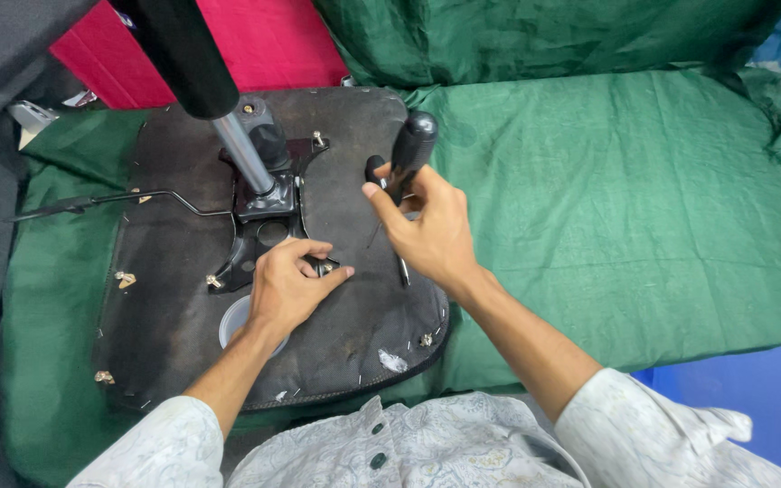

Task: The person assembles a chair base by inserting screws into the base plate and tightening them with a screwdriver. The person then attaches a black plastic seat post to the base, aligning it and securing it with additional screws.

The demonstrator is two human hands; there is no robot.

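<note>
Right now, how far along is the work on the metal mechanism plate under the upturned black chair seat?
Done: none I can confirm. In hand: the right hand grips a black-handled screwdriver, its tip by the plate's near corner, and the left hand pinches that corner of the black metal mechanism plate. Left: bolt heads still show at a far corner and the near-left corner, so the plate still sits on the upturned black chair seat.

Green cloth (607,199) over the work surface (creased), red panel (264,41) behind, blue floor (743,398).
</note>
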